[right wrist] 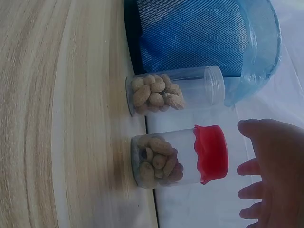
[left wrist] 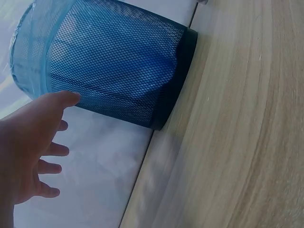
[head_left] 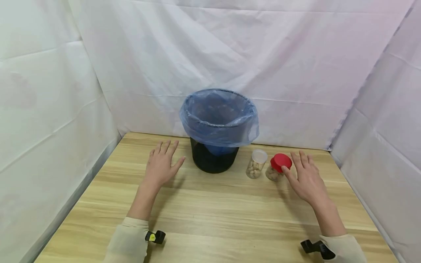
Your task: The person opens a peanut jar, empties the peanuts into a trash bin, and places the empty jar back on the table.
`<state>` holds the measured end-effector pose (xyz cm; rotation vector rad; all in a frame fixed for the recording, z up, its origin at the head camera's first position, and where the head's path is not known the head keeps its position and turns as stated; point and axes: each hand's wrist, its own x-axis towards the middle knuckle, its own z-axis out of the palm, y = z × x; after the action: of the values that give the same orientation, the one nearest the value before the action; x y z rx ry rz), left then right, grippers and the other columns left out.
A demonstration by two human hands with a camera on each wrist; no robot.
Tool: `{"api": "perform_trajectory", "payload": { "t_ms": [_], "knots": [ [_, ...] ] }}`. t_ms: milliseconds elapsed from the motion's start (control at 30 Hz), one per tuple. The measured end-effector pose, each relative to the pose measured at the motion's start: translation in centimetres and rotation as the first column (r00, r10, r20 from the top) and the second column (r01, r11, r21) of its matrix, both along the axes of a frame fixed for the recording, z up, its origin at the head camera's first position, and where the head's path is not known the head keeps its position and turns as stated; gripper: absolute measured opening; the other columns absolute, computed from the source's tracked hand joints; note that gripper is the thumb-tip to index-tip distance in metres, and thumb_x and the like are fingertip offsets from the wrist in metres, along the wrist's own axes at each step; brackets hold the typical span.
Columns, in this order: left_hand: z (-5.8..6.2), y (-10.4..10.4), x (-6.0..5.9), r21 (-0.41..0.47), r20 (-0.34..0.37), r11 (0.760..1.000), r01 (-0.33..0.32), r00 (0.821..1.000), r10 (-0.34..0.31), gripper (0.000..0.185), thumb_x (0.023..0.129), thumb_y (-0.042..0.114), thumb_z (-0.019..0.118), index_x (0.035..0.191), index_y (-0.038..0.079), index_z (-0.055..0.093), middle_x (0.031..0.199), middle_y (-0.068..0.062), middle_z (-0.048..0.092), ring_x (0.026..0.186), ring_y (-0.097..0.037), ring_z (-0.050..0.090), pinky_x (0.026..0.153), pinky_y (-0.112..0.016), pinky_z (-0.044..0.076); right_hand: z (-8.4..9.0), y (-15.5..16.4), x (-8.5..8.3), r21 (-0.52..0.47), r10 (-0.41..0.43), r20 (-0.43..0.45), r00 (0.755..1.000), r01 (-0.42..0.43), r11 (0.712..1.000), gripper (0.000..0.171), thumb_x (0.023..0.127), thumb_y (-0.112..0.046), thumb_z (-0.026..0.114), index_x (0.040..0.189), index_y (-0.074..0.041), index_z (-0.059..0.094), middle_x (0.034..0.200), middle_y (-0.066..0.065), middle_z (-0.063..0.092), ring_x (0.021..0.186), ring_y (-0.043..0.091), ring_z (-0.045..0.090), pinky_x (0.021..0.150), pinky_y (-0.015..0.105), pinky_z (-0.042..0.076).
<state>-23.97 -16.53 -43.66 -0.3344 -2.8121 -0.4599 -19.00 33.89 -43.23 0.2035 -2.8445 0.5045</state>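
On the light wooden table [head_left: 210, 215], a black mesh waste bin lined with a blue plastic bag [head_left: 217, 128] stands at twelve o'clock, close to the white draped backdrop [head_left: 296, 54]. The bag's edge folds out and down over the rim.

The left hand [head_left: 162, 164] hovers low over the table at about ten o'clock from the table's centre, palm down, fingers straight and spread apart, holding nothing. Its thumb points toward the base of the bin, near it but not touching. The left wrist view shows the same hand [left wrist: 28, 142] with fingers fanned, the bin [left wrist: 114, 61] just beyond the thumb tip.

At about one o'clock, just right of the bin, stand two small clear plastic jars partly filled with peanuts in the shell. The nearer to the bin is the clear-lidded jar [head_left: 256, 164], upright, close to the bin's base. Just beside it, on its right, is the red-lidded jar [head_left: 277, 167], also upright. In the right wrist view the clear-lidded jar [right wrist: 173, 95] and the red-lidded jar [right wrist: 180, 156] stand side by side with a narrow gap between them.

The right hand [head_left: 306, 177] is at about two o'clock, palm down, fingers straight and slightly apart, gripping nothing. Its thumb reaches to the red lid; from the head view the thumb tip seems to touch the jar, while the right wrist view shows the hand [right wrist: 275, 171] just above the lid with a small gap, so contact cannot be settled.
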Motion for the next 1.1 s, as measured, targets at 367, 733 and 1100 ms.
{"api": "perform_trajectory", "payload": {
  "t_ms": [367, 733, 1100],
  "knots": [
    [0.1, -0.1, 0.0, 0.046, -0.152, 0.998, 0.042, 0.988, -0.034, 0.063, 0.106, 0.043, 0.066, 0.156, 0.006, 0.056, 0.152, -0.023, 0.062, 0.144, -0.046, 0.053, 0.120, -0.063, 0.043, 0.2, 0.1, 0.0, -0.025, -0.038, -0.098, 0.994, 0.035, 0.999, 0.070, 0.111, -0.042, 0.057, 0.160, 0.006, 0.044, 0.160, 0.036, 0.043, 0.147, 0.060, 0.038, 0.110, 0.079, 0.037],
    [0.3, 0.8, 0.4, 0.109, -0.158, 0.991, 0.082, 0.985, -0.065, 0.040, 0.105, 0.033, 0.069, 0.130, 0.002, 0.074, 0.127, -0.019, 0.076, 0.122, -0.043, 0.069, 0.100, -0.057, 0.058, 0.1, 0.0, -0.1, -0.047, -0.080, -0.182, 0.980, 0.073, 0.996, 0.059, 0.108, -0.035, 0.063, 0.151, 0.004, 0.055, 0.146, 0.034, 0.056, 0.132, 0.056, 0.054, 0.100, 0.075, 0.046],
    [0.2, 1.8, 0.7, 0.113, -0.124, 0.986, 0.120, 0.987, -0.106, 0.030, 0.103, 0.028, 0.072, 0.121, 0.005, 0.077, 0.112, -0.013, 0.080, 0.106, -0.036, 0.073, 0.081, -0.051, 0.062, 0.2, 0.0, 0.1, -0.058, -0.103, -0.208, 0.973, 0.092, 0.994, 0.049, 0.105, -0.027, 0.067, 0.141, 0.005, 0.062, 0.138, 0.036, 0.061, 0.125, 0.056, 0.058, 0.096, 0.073, 0.048]
  ]
}}
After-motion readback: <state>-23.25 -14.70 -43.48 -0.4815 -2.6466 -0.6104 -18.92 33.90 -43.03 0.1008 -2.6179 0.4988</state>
